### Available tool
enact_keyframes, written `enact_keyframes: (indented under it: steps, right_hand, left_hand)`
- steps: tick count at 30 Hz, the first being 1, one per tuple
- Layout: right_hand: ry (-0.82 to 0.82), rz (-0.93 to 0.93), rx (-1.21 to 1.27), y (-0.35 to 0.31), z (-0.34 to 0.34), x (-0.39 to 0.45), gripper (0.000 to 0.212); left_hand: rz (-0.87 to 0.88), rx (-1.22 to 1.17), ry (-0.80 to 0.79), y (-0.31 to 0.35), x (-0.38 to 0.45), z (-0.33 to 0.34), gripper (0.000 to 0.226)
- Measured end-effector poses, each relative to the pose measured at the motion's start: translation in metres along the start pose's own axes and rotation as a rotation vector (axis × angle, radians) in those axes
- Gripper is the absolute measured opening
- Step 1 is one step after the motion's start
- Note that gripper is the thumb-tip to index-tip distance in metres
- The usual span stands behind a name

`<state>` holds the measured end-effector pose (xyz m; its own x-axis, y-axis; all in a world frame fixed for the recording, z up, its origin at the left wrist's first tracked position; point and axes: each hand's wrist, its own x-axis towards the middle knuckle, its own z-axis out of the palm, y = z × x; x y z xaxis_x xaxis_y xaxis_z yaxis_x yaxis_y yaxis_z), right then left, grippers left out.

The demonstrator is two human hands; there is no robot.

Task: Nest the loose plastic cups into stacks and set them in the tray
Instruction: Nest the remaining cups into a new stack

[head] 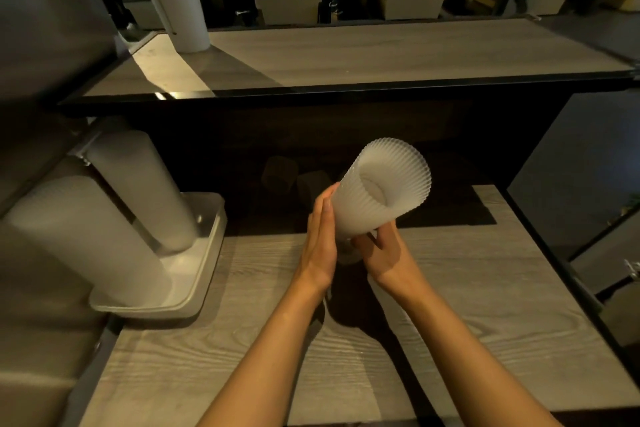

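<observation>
A stack of nested cups [377,194] sits in the centre of the frame, tilted so its open mouth faces up and to the right, its ribbed rims fanned out in a tight spiral. It is held above the wood-grain table [242,340], whose bare surface fills the lower half of the picture.

The left hand [320,246] lies flat against the stack's left side, its fingers [327,208] straight and pressed together, palm to the cups. The right hand [384,253] is under the narrow lower end, its fingers [381,236] curled up around the base and gripping it (the very bottom of the stack is hidden behind that hand).

At the left of the frame a pale tray [204,274] rests on the table's far left corner. Two tall stacks of cups already stand in it, the nearer stack [86,236] at lower left and the farther stack [145,191] just behind it, both leaning toward the upper left in this wide view. The held stack is well apart from the tray.

A raised counter [381,55] crosses the upper part of the frame.
</observation>
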<state>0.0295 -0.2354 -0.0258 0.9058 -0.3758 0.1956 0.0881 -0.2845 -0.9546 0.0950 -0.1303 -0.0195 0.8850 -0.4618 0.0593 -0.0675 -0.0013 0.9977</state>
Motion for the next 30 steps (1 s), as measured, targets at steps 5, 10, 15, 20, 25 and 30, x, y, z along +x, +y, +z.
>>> enact_keyframes:
  steps: [5, 10, 15, 20, 25, 30]
  right_hand:
    - [-0.094, 0.102, -0.063, 0.009, 0.004, -0.030, 0.064]
    - [-0.174, 0.231, -0.134, 0.007, -0.001, -0.046, 0.062]
    - [-0.234, 0.244, -0.189, -0.006, -0.007, -0.050, 0.075]
    - [-0.230, 0.200, -0.157, -0.019, -0.007, -0.054, 0.081]
    - [-0.230, 0.185, -0.087, -0.019, -0.015, -0.063, 0.078]
    - [-0.220, 0.225, -0.109, -0.020, -0.025, -0.078, 0.083]
  left_hand:
    - [0.005, -0.073, 0.022, -0.018, -0.036, -0.006, 0.061]
    - [-0.040, -0.072, 0.006, -0.025, -0.055, -0.009, 0.071]
    - [-0.062, -0.067, -0.038, -0.018, -0.064, -0.012, 0.060]
    - [-0.094, -0.061, -0.047, -0.001, -0.068, -0.014, 0.035]
    - [-0.061, -0.022, -0.094, 0.010, -0.074, -0.015, 0.037]
    - [-0.118, -0.020, -0.159, 0.007, -0.084, -0.008, 0.049]
